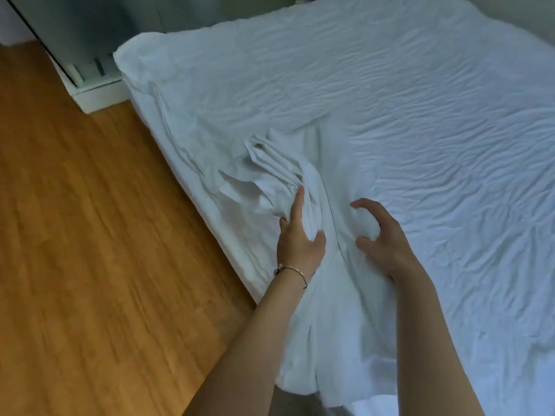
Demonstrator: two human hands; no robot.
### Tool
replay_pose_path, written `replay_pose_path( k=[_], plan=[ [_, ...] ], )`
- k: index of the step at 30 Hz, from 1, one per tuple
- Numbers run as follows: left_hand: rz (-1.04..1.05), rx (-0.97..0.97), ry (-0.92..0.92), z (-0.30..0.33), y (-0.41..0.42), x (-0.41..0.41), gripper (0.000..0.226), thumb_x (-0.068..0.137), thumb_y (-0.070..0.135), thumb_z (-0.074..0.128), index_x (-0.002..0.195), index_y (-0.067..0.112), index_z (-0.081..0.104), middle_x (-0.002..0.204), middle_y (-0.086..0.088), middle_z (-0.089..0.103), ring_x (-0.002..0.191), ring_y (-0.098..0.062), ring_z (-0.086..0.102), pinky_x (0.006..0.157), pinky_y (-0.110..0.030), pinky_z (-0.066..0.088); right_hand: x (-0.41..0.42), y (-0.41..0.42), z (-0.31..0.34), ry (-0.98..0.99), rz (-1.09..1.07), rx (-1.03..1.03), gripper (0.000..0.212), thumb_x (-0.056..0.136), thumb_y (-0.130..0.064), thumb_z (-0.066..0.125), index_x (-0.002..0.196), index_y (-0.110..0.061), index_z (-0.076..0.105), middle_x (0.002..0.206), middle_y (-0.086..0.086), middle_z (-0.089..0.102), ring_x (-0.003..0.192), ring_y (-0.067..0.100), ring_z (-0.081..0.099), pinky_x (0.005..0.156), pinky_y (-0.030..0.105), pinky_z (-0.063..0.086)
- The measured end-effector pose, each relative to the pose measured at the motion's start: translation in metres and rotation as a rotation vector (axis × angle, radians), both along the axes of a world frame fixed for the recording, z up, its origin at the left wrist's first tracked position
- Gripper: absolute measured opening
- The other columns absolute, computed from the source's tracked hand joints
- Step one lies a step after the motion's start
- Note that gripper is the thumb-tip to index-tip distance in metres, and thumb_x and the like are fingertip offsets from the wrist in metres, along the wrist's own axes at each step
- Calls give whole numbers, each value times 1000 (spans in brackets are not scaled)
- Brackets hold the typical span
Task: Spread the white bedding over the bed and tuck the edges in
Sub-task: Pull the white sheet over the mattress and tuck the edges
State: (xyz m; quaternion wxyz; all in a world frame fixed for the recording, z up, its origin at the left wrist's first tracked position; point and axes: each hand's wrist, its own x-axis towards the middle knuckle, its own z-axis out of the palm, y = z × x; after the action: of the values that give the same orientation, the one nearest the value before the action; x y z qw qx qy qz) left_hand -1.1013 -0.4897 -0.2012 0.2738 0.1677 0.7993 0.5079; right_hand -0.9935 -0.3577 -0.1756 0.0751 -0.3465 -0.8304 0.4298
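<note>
Far left: wooden floor (75, 235), warm brown boards running up to a white plinth (99, 96) under a grey wardrobe (90, 28) at the top. No writing, brand or label readable anywhere.

Next, the bed (192, 163) edge slanting from upper left to lower middle, draped in the white bedding (390, 109), creased all over and covering the whole visible top. A bunched ridge of folds (270, 163) gathered near the bed's left edge.

Left hand (298, 235) on that bunch: fingers (297, 205) part curled into the cloth, thumb pressed against it, gripping a fistful; thin metal bracelet (295, 273) at the wrist.

Just right of it, apart from the left hand, right hand (381, 235): fingers arched like a claw, tips and thumb touching the bedding, spread fairly wide, pinching no fold that shows.

Further right, wrinkled sheet out to the frame edge.
</note>
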Motion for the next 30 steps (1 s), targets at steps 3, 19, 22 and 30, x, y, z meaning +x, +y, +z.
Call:
replay_pose_path(
  k=[3, 19, 22, 30],
  plan=[
    [8, 37, -83, 1, 39, -53, 87, 89, 15, 55, 146, 56, 4, 153, -7, 29, 95, -5, 51, 58, 3, 34, -57, 40, 7, -52, 33, 61, 70, 69, 0, 54, 116, -52, 50, 123, -34, 51, 100, 14, 60, 87, 45, 52],
    [-348, 212, -167, -47, 247, -248, 101, 85, 1, 56, 151, 24, -16, 157, 10, -4, 143, -6, 8, 111, -7, 6, -278, 260, -7, -318, -177, 499, 73, 74, 7, 44, 121, -47, 57, 100, -15, 61, 90, 21, 52, 76, 35, 42],
    [-511, -74, -228, -98, 267, -282, 95, 89, 8, 52, 150, 28, -18, 145, -1, 31, 127, -22, 44, 106, -25, 36, -293, 287, -59, -513, -255, 375, 73, 81, 2, 46, 133, -49, 49, 143, -11, 48, 124, 23, 48, 100, 36, 37],
    [-553, -389, 521, -118, 274, -337, 27, 83, 37, 55, 98, 25, 74, 91, -5, 67, 90, -31, 61, 80, -35, 42, -280, 216, -163, -897, -207, -108, 58, 103, -44, 26, 150, -48, -7, 162, -9, -15, 150, 18, -11, 117, 55, 6]
  ],
)
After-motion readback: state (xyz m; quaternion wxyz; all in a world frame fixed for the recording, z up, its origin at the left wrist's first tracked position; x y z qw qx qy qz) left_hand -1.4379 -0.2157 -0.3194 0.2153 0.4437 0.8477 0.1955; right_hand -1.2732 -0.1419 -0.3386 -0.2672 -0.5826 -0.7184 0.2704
